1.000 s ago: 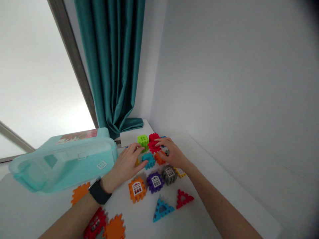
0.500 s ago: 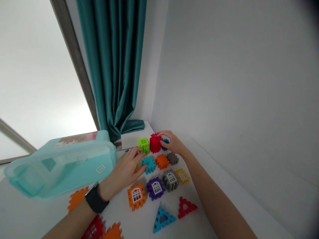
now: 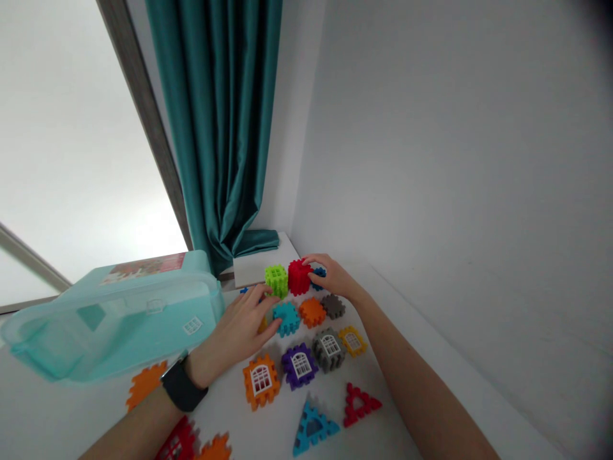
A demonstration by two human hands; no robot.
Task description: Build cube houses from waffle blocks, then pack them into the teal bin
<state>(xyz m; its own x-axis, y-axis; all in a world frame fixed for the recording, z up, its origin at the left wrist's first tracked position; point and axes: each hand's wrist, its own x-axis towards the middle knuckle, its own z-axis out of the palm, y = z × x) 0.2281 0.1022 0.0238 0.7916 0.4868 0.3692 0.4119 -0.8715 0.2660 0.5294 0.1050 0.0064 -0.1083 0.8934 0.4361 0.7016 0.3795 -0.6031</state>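
Note:
My right hand (image 3: 335,276) reaches to the back of the table, its thumb and fingers bent around the side of a red toothed building block (image 3: 299,277), which looks like a stack of plates or a cube. Beside it on the left stands a lime green block (image 3: 276,281); dark blue pieces (image 3: 318,276) show partly behind my right hand. My left hand (image 3: 244,326), with a black watch on the wrist, hovers or rests with fingers spread. Its thumb tip is by a light blue toothed block (image 3: 287,318). A yellow piece (image 3: 263,324) is mostly hidden under this hand.
In front lie orange (image 3: 261,382), purple (image 3: 299,366) and grey (image 3: 329,349) window blocks, plus blue (image 3: 315,429) and red (image 3: 360,404) triangles. A translucent teal bin (image 3: 119,332) lies at left. The wall (image 3: 431,191) bounds the right; a green curtain (image 3: 220,128) hangs behind.
The view has shifted very slightly. Both hands keep nearly the same place and pose, and the blocks have not visibly moved on the table.

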